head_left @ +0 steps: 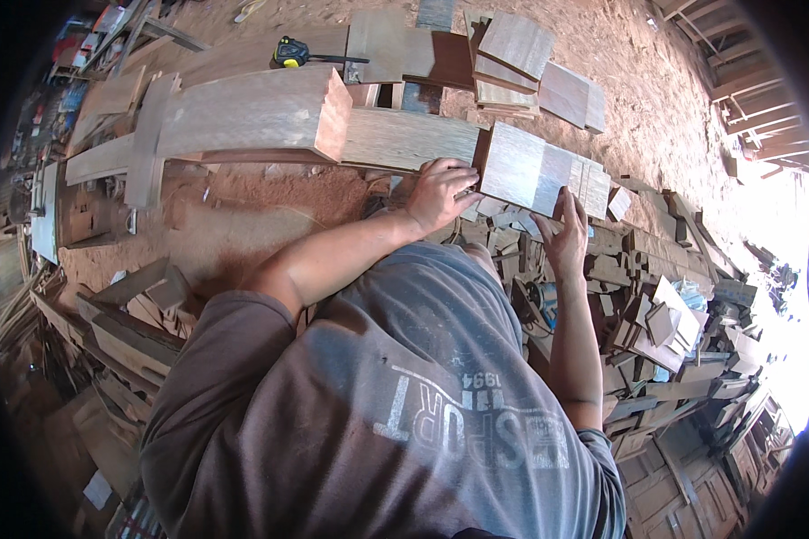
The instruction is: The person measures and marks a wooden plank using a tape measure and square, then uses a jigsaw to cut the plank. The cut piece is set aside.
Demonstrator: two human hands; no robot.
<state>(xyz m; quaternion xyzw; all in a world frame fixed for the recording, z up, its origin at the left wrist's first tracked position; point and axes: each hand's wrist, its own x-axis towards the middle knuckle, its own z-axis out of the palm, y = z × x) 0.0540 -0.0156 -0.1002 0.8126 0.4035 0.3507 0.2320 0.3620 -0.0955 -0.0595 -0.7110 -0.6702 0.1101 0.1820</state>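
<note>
A pale grey wooden board [511, 166] lies at the right end of the workbench, with narrower wood pieces [589, 186] against its right side. My left hand [442, 196] has its fingers bent at the board's near left corner, gripping it there. Thumb and fingers of my right hand [564, 235] close on the near edge farther right; the underside of that grip is hidden. Left of the board runs a long plank [409, 139]. A large box-like wooden piece [243, 112] rests beside it.
A black and yellow tape measure [289, 52] sits at the far side. Stacked wood panels [515, 49] stand beyond the board. Many wood offcuts [665, 328] are heaped at the right. Wooden frames [126, 328] lie on the left, and reddish sawdust [270, 202] covers the ground.
</note>
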